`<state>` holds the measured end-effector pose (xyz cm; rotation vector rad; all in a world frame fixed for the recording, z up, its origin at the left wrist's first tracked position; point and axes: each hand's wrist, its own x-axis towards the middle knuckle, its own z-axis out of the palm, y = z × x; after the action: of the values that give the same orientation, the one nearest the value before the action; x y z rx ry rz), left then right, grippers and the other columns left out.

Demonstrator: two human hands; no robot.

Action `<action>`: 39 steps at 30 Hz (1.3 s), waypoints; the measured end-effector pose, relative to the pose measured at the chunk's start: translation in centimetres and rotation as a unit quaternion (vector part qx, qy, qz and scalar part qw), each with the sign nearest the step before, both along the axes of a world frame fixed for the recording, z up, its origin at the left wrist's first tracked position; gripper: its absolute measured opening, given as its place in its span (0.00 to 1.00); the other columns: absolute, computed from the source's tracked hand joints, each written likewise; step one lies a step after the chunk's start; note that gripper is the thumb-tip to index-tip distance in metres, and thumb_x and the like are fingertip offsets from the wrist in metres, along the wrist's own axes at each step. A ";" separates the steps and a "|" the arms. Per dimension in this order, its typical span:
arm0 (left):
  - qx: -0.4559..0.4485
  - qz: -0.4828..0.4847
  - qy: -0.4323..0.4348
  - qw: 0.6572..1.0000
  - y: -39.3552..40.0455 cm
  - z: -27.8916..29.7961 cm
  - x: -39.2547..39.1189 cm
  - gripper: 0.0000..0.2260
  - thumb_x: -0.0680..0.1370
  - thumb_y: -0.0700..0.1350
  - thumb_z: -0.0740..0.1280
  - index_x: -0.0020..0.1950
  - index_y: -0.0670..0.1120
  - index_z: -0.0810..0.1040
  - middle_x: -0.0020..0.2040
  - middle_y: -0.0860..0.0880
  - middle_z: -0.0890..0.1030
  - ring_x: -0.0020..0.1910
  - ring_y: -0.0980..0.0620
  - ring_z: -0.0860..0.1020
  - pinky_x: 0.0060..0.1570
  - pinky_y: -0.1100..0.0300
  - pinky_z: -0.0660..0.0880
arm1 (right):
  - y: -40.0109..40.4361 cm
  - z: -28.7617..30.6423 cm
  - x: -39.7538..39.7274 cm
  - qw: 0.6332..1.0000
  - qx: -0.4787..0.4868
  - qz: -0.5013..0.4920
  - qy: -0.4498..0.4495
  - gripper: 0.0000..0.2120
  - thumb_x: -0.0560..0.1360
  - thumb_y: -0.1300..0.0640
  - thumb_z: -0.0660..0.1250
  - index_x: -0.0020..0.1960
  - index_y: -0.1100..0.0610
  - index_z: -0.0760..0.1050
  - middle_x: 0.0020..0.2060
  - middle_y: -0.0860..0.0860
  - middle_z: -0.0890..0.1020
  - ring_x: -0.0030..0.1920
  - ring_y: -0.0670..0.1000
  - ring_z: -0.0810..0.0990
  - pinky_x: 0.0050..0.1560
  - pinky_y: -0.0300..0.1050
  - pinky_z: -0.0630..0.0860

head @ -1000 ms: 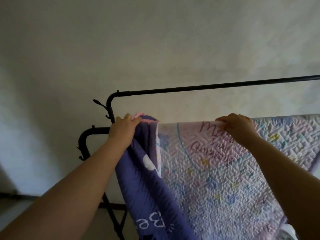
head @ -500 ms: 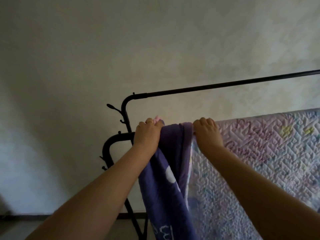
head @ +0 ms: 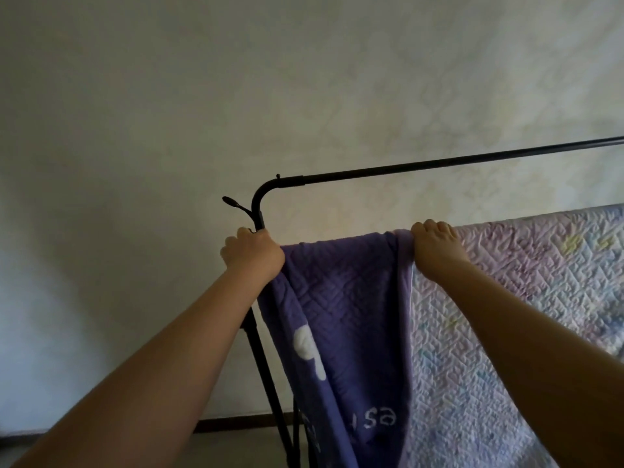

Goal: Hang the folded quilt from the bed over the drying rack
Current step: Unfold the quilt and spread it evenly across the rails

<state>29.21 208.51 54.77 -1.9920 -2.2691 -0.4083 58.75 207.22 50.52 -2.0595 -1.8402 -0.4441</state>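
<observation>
You are spreading the purple-and-pastel stitched quilt (head: 489, 298) along the black metal drying rack (head: 405, 165): left hand (head: 251, 253) and right hand (head: 435, 246) fingers clench its top edge. Next, smooth the bunched purple corner.

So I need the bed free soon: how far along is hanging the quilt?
Mostly done: the quilt already drapes over the drying rack. In hand: the left hand and right hand grip its top edge, spreading the purple end. Left: smoothing and letting go.

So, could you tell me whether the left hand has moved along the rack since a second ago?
Yes. The left hand has pulled the purple quilt edge leftwards, reaching the black metal rack's corner post.
</observation>
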 end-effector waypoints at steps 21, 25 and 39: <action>0.106 -0.173 0.050 0.978 -2.6 -4.3 23.9 0.19 0.79 0.52 0.61 0.69 0.51 0.65 0.66 0.44 0.72 0.69 0.37 0.65 0.71 0.34 0.52 | -0.6 0.0 6.5 0.966 0.100 0.178 0.158 0.06 0.73 0.54 0.69 0.46 0.55 0.74 0.37 0.55 0.81 0.40 0.58 0.79 0.37 0.46 0.70; 0.135 -0.145 0.067 0.978 -2.3 -4.6 24.7 0.15 0.80 0.49 0.57 0.67 0.52 0.66 0.65 0.44 0.73 0.68 0.39 0.66 0.71 0.34 0.51 | -0.2 0.1 7.6 0.952 0.134 0.220 0.163 0.06 0.76 0.56 0.65 0.42 0.57 0.76 0.34 0.55 0.76 0.39 0.57 0.75 0.37 0.47 0.69; 0.126 -0.141 0.105 0.976 -2.6 -2.9 28.5 0.20 0.76 0.34 0.60 0.64 0.52 0.68 0.60 0.45 0.74 0.60 0.37 0.72 0.69 0.29 0.52 | -0.6 1.4 22.6 0.983 0.132 0.120 0.049 0.07 0.76 0.53 0.61 0.44 0.53 0.76 0.39 0.54 0.85 0.47 0.57 0.81 0.61 0.45 0.59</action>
<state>57.68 205.94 51.82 -2.1119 -1.7235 -0.4571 81.40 206.66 51.96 -1.6337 -1.8306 -0.4828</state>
